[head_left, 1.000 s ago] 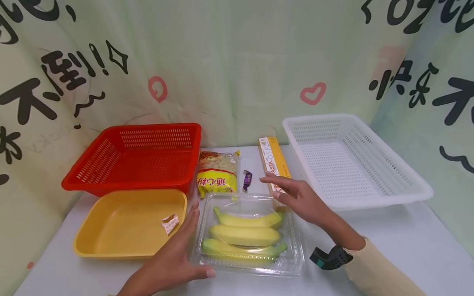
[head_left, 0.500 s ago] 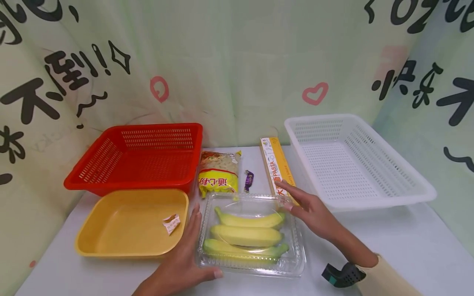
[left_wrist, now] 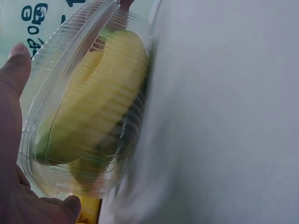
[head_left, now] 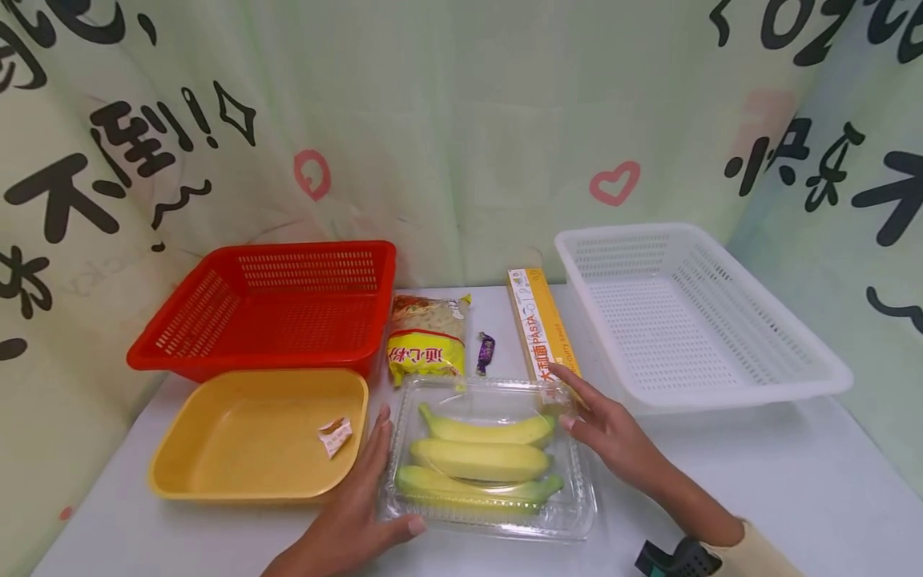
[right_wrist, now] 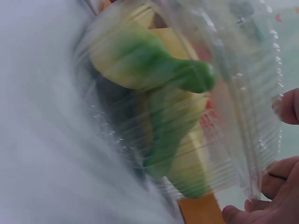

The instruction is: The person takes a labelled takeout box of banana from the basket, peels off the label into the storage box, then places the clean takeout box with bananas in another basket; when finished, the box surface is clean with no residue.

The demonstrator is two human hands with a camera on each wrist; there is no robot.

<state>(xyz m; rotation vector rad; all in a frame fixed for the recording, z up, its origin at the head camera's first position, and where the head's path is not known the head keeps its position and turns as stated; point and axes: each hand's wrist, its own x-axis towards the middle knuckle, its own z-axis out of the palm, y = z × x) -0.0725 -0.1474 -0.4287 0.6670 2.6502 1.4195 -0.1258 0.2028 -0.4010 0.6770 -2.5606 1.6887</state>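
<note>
A clear plastic clamshell box [head_left: 497, 526] sits at the front middle of the table, its lid down. Inside lie several yellow bananas [head_left: 479, 459] with greenish ends. My left hand [head_left: 349, 509] stands along the box's left side, fingers extended and thumb spread toward its front corner. At the back right corner, my right hand [head_left: 613, 433] reaches with straight fingers beside the lid's edge. In the left wrist view the box [left_wrist: 88, 107] shows from its side, the hand near its rim. Blur in the right wrist view leaves finger contact with the box [right_wrist: 224, 154] unclear.
A yellow pasta box [head_left: 544, 320], a purple-wrapped candy [head_left: 485, 353] and a macaroni bag [head_left: 427, 340] lie behind. A yellow tray [head_left: 216, 449] with a small wrapped packet [head_left: 335, 437] and a red basket [head_left: 288, 320] stand left. A white basket [head_left: 692, 336] stands right.
My right hand has come down and right, from over the pasta box to the clamshell's back right corner. The left hand has shifted slightly right, closer to the box. The clamshell stays put.
</note>
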